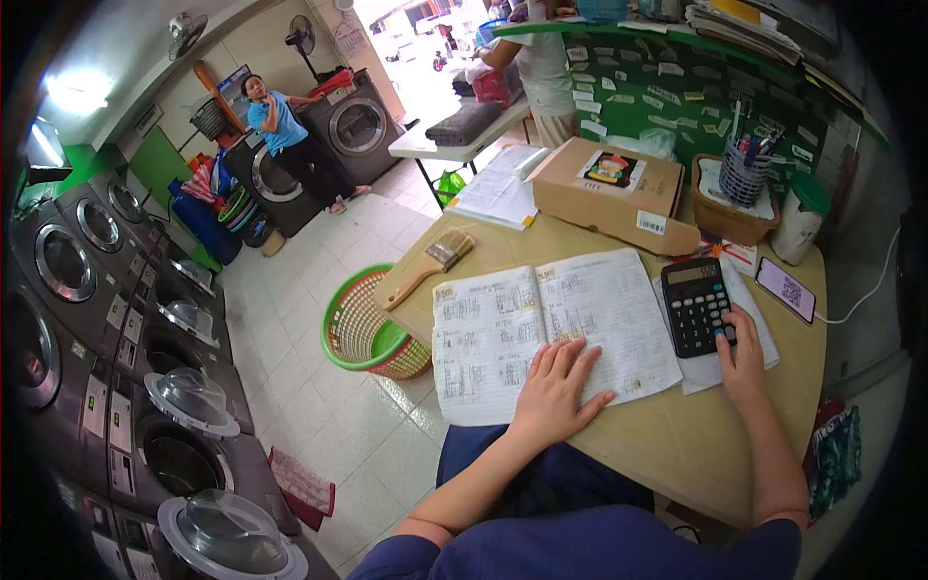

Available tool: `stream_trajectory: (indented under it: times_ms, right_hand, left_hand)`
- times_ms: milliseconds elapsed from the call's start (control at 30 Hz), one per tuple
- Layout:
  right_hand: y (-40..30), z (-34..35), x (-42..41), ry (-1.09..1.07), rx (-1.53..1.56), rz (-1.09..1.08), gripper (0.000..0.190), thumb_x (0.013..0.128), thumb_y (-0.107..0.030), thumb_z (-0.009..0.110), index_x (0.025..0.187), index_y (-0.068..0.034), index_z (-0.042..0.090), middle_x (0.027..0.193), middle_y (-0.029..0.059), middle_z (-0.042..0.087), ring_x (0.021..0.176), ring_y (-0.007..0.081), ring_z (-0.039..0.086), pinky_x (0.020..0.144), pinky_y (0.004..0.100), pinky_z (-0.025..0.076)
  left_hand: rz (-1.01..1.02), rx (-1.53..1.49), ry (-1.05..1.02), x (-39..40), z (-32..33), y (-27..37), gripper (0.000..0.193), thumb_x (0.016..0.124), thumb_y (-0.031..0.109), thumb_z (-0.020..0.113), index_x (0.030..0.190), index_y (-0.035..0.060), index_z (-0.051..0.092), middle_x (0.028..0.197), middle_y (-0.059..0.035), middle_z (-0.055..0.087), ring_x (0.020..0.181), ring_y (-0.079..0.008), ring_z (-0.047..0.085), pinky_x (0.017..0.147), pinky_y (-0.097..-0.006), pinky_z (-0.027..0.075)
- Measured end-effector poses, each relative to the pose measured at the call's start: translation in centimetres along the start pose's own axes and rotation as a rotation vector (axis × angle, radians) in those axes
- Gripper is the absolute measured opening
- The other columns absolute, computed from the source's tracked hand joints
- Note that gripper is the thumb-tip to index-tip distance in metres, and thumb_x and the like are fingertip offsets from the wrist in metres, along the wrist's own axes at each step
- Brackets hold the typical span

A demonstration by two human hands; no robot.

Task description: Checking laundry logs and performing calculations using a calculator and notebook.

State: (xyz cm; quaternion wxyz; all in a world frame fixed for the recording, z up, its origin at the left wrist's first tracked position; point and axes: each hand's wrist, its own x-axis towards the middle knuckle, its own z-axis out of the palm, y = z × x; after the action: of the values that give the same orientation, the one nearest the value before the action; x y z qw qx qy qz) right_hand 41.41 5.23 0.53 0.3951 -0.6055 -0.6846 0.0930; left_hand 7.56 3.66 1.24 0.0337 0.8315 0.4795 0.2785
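Observation:
An open notebook (493,319) with handwritten pages lies on the table before me. My left hand (562,391) rests on its lower part near the fold, fingers spread, holding nothing. To the right of the notebook, a black calculator (697,308) lies on loose white paper (757,341). My right hand (741,355) is at the calculator's lower right edge, with fingertips on or just above its keys; it grips nothing. Beyond the calculator to the right, a phone (785,290) showing a square code lies face up with a white cable plugged in.
On the table are a paintbrush (431,267), a cardboard box (609,192), papers (496,187), a basket (736,217) with a pen holder, and a green-lidded jar (800,217). A laundry basket (373,322) stands left. Washing machines (181,457) line the left side. Two people (279,130) stand farther off.

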Motion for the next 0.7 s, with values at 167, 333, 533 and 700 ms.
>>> stream_trajectory:
  times_ms: [167,333,533,700]
  right_hand:
    - [1.1,0.3,-0.6,-0.009,-0.049,-0.064,0.029,0.098,-0.01,0.059,0.125,0.001,0.054,0.143,0.0275,0.049,0.132,0.0428,0.051,0.11,0.0442,0.041]
    - [0.0,-0.4,-0.6,-0.031,-0.034,-0.05,0.029,0.099,-0.011,0.058,0.125,0.001,0.054,0.145,0.0269,0.048,0.132,0.0426,0.051,0.109,0.0431,0.041]
    - [0.4,0.0,-0.5,-0.029,-0.047,-0.028,0.028,0.099,-0.01,0.059,0.125,0.001,0.054,0.145,0.0263,0.048,0.132,0.0422,0.051,0.108,0.0429,0.042]
    - [-0.6,-0.3,-0.4,-0.021,-0.053,-0.034,0.027,0.099,-0.01,0.059,0.123,0.0,0.055,0.144,0.0262,0.05,0.132,0.0422,0.051,0.109,0.0433,0.042]
  left_hand:
    - [0.006,0.006,-0.019,-0.5,0.4,0.0,0.065,0.093,0.051,0.065,0.14,0.0069,0.055,0.139,-0.0174,0.053,0.133,-0.0376,0.048,0.117,-0.0499,0.033]
    - [0.001,0.006,-0.008,-0.7,0.2,0.4,0.065,0.093,0.052,0.065,0.14,0.0065,0.055,0.139,-0.0178,0.053,0.132,-0.0376,0.048,0.117,-0.0504,0.033]
    - [0.014,-0.007,-0.01,-0.4,0.5,0.0,0.066,0.093,0.051,0.065,0.14,0.0063,0.055,0.138,-0.018,0.053,0.132,-0.0378,0.048,0.117,-0.0508,0.033]
    - [-0.005,-0.021,-0.014,-0.4,0.2,0.3,0.065,0.091,0.049,0.068,0.139,0.0067,0.056,0.138,-0.0178,0.053,0.132,-0.038,0.048,0.117,-0.0518,0.033]
